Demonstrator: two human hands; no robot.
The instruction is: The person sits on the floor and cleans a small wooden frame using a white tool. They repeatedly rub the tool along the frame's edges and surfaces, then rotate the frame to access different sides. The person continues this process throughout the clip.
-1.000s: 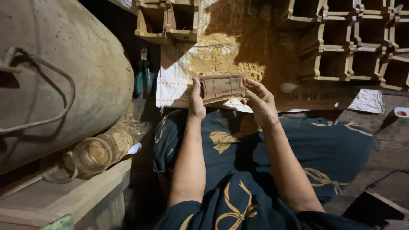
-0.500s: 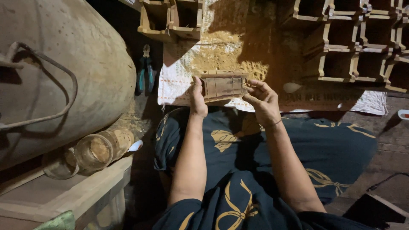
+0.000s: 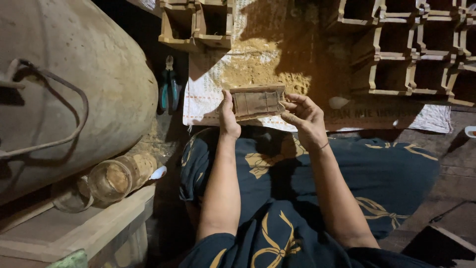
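A small rectangular wooden frame piece [image 3: 257, 101] is held up above my lap, its face turned toward me. My left hand [image 3: 228, 116] grips its left end. My right hand [image 3: 303, 116] holds the right end with fingers curled on its edge. Below the hands lies dark blue cloth with gold bow patterns [image 3: 377, 173] over my legs. Behind the piece, a pile of sawdust [image 3: 258, 69] rests on a white woven sheet [image 3: 208, 99].
A big dusty rounded tank [image 3: 74, 84] with a cable fills the left. Blue-handled pliers [image 3: 169, 89] lie beside it. A glass jar [image 3: 119, 176] lies on a wooden bench [image 3: 74, 233]. Stacked open wooden boxes [image 3: 411, 54] stand at the top right and top centre [image 3: 198, 25].
The wooden piece and both hands have kept nearly the same place; the piece has tilted slightly and the right fingers have shifted on its edge.
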